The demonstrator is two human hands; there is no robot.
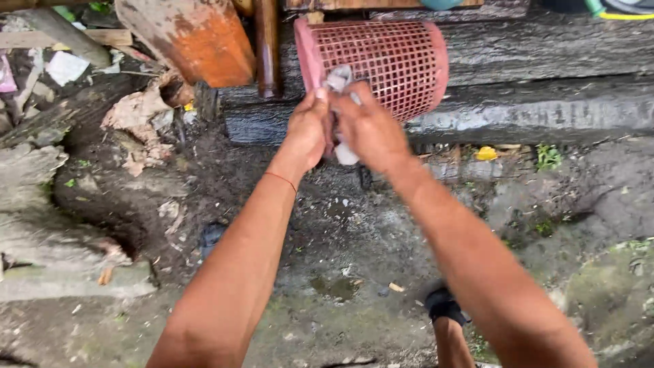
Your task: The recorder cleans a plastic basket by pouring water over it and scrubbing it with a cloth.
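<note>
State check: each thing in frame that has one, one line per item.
Red plastic lattice basket: tipped on its side on the dark wet step, rim to the left.
Crumpled grey-white rag: gripped between both hands.
Left hand: closed on the rag.
Right hand: closed on the rag.
Muddy concrete ground: wet, littered.

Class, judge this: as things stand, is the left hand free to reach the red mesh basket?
Probably not: the left hand and right hand both grip a whitish rag, though the red mesh basket lies just behind, unblocked.
</note>
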